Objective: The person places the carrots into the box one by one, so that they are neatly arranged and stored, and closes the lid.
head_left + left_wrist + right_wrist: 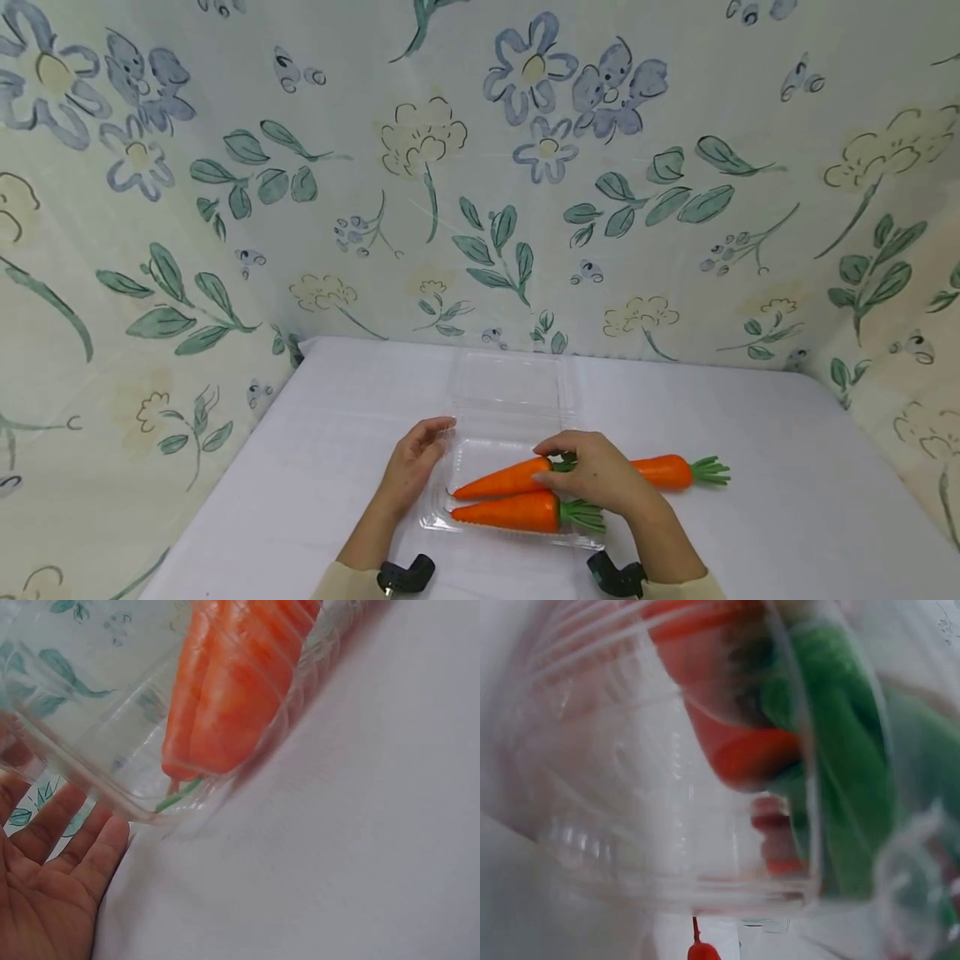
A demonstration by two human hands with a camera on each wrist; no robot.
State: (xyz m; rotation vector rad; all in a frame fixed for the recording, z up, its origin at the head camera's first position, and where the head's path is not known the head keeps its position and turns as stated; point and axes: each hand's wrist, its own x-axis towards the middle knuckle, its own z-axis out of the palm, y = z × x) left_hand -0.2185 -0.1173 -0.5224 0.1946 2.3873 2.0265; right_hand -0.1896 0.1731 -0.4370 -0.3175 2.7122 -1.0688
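At lower centre, I'm pinching the upper carrot (504,481) in the clamshell (437,510) with my right hand (597,472); my left hand (412,462) is resting loose-fingered alongside. Uneven release could be knocking the lower carrot (513,513) askew.

Head view: right hand (600,471) hides the tip of a loose tapered orange carrot (663,472), towards the right edge of the white-cloth worktop (750,533), whose near edge runs out of frame. Same hand partly covers green leaves (567,463) of the far orange carrot (506,481) in the clear hinged plastic box (480,457). Left-wrist view: left hand (52,892) cut off at left, carrots cropped at top. Right-wrist view: green leaves blurred, finger outlines unclear.
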